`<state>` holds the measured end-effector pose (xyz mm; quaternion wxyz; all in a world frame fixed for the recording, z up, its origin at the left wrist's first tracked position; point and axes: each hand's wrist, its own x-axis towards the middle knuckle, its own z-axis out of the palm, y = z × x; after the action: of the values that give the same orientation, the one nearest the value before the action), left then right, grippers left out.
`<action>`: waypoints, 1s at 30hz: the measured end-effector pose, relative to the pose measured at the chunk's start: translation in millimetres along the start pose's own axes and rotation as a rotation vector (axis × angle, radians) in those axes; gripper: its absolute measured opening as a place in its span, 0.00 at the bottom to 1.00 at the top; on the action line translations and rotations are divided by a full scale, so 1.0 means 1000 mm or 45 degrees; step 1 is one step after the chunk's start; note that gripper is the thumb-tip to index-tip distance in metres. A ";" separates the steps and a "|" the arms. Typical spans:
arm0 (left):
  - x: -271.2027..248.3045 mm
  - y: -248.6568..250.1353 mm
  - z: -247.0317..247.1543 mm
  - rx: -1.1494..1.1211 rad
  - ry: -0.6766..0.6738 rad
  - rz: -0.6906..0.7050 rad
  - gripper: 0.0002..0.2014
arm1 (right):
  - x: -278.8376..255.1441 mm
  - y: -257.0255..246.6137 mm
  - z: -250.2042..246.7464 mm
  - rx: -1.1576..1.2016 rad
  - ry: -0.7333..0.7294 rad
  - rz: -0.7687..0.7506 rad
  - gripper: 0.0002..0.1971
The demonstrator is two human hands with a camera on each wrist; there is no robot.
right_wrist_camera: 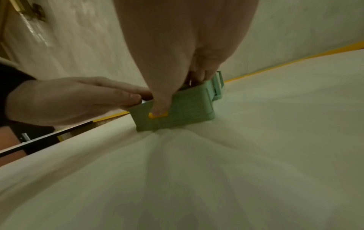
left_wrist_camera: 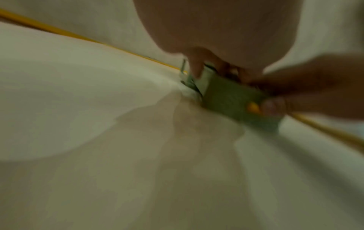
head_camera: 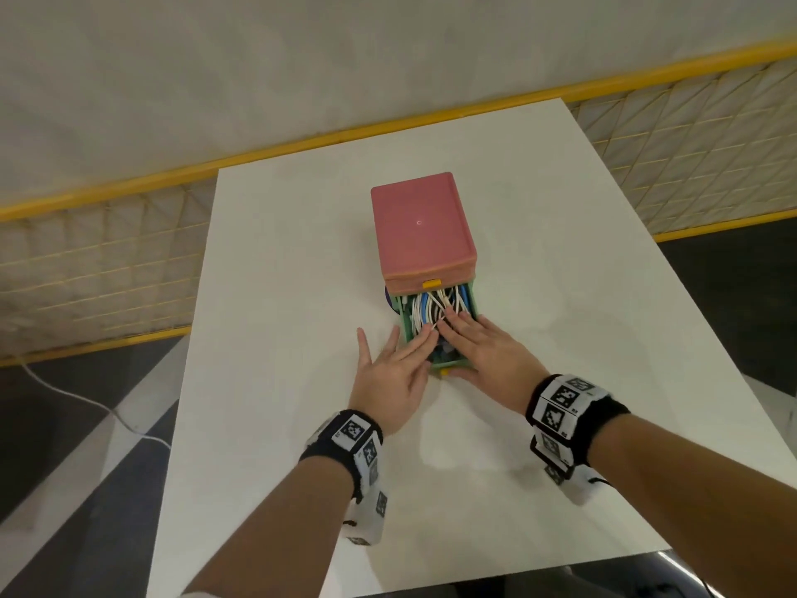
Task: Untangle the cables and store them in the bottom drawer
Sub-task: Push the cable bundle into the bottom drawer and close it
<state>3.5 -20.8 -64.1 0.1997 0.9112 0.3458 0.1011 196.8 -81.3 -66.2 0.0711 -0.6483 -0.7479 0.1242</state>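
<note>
A small drawer unit with a pink top (head_camera: 420, 228) stands mid-table. Its green bottom drawer (head_camera: 472, 312) is pulled out toward me and is full of white and blue cables (head_camera: 425, 306). My left hand (head_camera: 399, 364) lies flat with straight fingers reaching over the drawer's left rim onto the cables. My right hand (head_camera: 478, 343) presses flat on the cables from the right. In the right wrist view its thumb (right_wrist_camera: 160, 107) sits on the yellow handle (right_wrist_camera: 152, 116) of the drawer front (right_wrist_camera: 187, 112). The left wrist view is blurred and shows the drawer front (left_wrist_camera: 230, 99).
The white table (head_camera: 280, 381) has bare surface on both sides of the unit. A dark blue round object (head_camera: 389, 304) peeks out at the unit's left base. A yellow-framed mesh fence (head_camera: 108, 252) runs behind the table. A white cord (head_camera: 86, 403) lies on the floor at the left.
</note>
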 end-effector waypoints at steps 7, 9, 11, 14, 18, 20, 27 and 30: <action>0.053 -0.007 -0.065 -0.200 0.667 0.022 0.14 | 0.014 -0.004 -0.007 -0.345 -0.053 -0.037 0.35; 0.072 -0.009 -0.076 -0.084 0.568 -0.014 0.20 | 0.017 -0.005 -0.005 -0.408 -0.072 -0.055 0.33; 0.081 -0.010 -0.076 -0.029 0.226 -0.075 0.30 | 0.021 -0.006 -0.005 -0.420 -0.083 -0.016 0.33; 0.068 -0.012 -0.055 0.040 -0.056 -0.112 0.49 | 0.031 -0.008 -0.019 -0.356 -0.086 0.027 0.31; 0.040 -0.015 -0.031 -0.547 0.018 -0.568 0.61 | 0.034 -0.004 -0.027 -0.233 -0.161 0.056 0.29; 0.037 -0.008 -0.030 -1.045 -0.047 -0.527 0.55 | 0.033 -0.001 -0.021 -0.150 -0.106 0.080 0.29; 0.058 -0.013 -0.032 -0.877 0.077 -0.746 0.24 | 0.033 -0.004 -0.024 -0.120 -0.174 0.112 0.30; 0.076 -0.008 -0.030 -0.652 0.081 -0.759 0.21 | 0.035 -0.008 -0.021 -0.145 -0.102 0.172 0.32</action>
<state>45.6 44.0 -37.1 0.4305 0.6880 0.5647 0.1497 190.2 -46.2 -45.4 -0.0041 -0.6948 -0.7104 0.1118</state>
